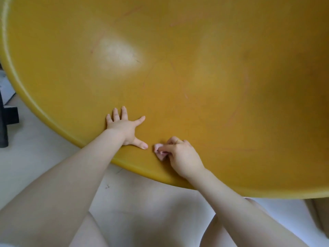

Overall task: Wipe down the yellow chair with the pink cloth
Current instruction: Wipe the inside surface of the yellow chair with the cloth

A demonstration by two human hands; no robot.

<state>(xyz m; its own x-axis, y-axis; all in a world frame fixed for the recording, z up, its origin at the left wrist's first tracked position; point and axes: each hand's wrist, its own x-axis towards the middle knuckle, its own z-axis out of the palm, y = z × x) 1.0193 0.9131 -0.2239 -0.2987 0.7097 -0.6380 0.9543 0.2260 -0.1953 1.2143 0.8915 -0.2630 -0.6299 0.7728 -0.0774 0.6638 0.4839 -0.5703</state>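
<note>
The yellow chair [178, 68] fills most of the head view, its smooth seat curving down to a rounded front edge near me. My left hand [124, 128] lies flat on the seat close to that edge, fingers spread, holding nothing. Just to its right, my right hand [179, 155] is closed around a small bunched pink cloth [160, 151] and presses it against the seat. Only a little of the cloth shows past my fingers. A ring sits on one finger of my right hand.
Faint reddish scratches and a bright glare patch [117, 50] mark the seat. Pale floor [142, 202] lies below the chair edge, with my bare legs at the bottom. A black object [7, 120] stands at the left edge.
</note>
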